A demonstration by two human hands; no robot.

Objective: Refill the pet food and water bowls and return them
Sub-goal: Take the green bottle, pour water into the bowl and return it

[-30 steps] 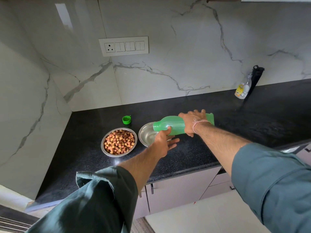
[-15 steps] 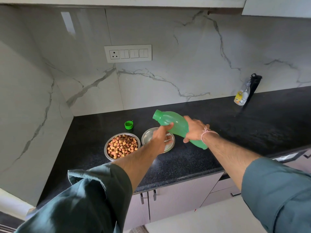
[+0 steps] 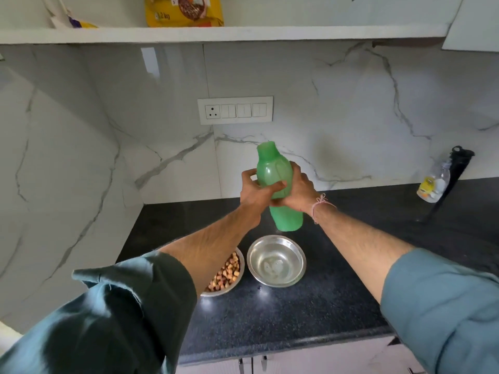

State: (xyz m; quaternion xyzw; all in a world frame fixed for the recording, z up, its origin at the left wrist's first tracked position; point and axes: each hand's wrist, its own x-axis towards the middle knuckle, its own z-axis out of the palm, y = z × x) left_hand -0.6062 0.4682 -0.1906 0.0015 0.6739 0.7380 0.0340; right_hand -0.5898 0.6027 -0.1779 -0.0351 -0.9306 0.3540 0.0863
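The kibble-filled steel bowl (image 3: 225, 273) sits on the black countertop (image 3: 270, 333), partly under the left forearm, with the steel water bowl (image 3: 276, 261) just beside it on the right. Behind that bowl, the left hand (image 3: 256, 191) and right hand (image 3: 297, 191) both curl their fingers round the uncapped green bottle (image 3: 272, 174). Its long axis is upright, mouth up.

Only thing you can actually read is on the yellow bag (image 3: 162, 12) at the top of the frame: looks like "1.2 kg". The label on the small bottle (image 3: 433, 186) at far right is too blurry.
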